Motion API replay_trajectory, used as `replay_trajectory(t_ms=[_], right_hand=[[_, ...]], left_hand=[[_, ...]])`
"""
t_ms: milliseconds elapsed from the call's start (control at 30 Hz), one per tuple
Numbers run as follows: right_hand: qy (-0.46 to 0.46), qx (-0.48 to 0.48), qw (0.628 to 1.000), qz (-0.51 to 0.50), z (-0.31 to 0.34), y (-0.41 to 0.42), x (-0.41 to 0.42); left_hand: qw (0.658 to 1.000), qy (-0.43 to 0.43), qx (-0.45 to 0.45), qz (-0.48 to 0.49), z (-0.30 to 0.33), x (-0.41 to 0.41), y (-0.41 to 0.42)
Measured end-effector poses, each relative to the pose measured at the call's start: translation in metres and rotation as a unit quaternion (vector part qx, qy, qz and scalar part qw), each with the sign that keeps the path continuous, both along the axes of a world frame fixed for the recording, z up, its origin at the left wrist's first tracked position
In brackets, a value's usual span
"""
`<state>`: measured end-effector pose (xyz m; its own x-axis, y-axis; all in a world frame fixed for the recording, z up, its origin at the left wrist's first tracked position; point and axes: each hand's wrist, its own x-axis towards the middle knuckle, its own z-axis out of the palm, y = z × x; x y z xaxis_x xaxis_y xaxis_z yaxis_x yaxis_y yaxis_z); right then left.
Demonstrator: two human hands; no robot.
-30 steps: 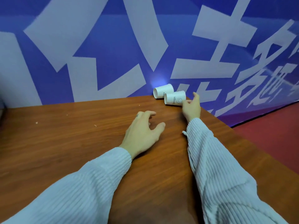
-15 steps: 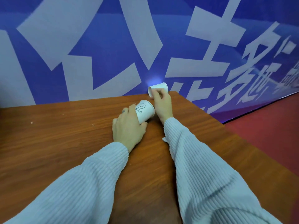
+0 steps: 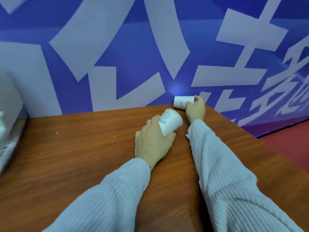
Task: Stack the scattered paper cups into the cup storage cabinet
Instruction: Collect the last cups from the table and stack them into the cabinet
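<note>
Two white paper cups are seen right of frame centre, on the far part of a brown wood-grain table.

Near cup: white, tapered, printed with a black smiley face above the word "HELLO" (first letter partly covered). It is tilted, with the printed side turned up toward the camera. It is gripped by the left hand, fingers curled round the left side and thumb pressed along the lower right, near the narrower end.

Far cup: same white stock, same "HELLO" print, seen sideways. It is lying on its side at the table's far edge, right against the wall. It is held by the right hand; fingers are wrapped over its right end and front, index finger laid along the top edge. Whether it is lifted off the table cannot be told.

The two cups are close but apart, far cup up and right of the near one.

Both forearms are covered by pale ribbed sleeves, entering from the bottom of the frame.

Behind the table a blue wall with large white characters is seen. A blurred grey-white object is cut off at the left edge; it cannot be identified. Red floor is visible at the right edge. A few small white specks are scattered on the table, left of centre.
</note>
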<state>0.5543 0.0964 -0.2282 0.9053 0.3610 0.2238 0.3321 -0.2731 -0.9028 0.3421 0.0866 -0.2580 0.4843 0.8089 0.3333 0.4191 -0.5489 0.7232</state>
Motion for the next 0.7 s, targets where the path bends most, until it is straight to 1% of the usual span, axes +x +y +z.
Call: replay_trajectory(t_ms=[133, 267, 367, 433, 533, 700], right_hand=[[0.048, 0.099, 0.994, 0.002, -0.006, -0.016, -0.017], [0.073, 0.135, 0.988, 0.032, -0.009, -0.046, -0.056], [0.086, 0.154, 0.983, 0.055, -0.008, -0.075, -0.095], [0.094, 0.164, 0.980, 0.068, -0.007, -0.092, -0.119], [0.097, 0.167, 0.978, 0.084, -0.002, -0.116, -0.158], [0.053, 0.165, 0.974, 0.145, 0.025, -0.141, -0.227]], left_hand=[[0.998, -0.041, -0.051, -0.003, 0.006, -0.004, -0.004], [0.991, -0.073, -0.106, -0.031, 0.012, -0.015, -0.003], [0.983, -0.110, -0.147, -0.030, 0.021, -0.036, -0.004], [0.982, -0.114, -0.150, -0.024, 0.028, -0.055, -0.010], [0.985, -0.109, -0.129, -0.035, 0.037, -0.087, -0.027], [0.985, -0.124, -0.116, -0.028, 0.055, -0.159, -0.050]])
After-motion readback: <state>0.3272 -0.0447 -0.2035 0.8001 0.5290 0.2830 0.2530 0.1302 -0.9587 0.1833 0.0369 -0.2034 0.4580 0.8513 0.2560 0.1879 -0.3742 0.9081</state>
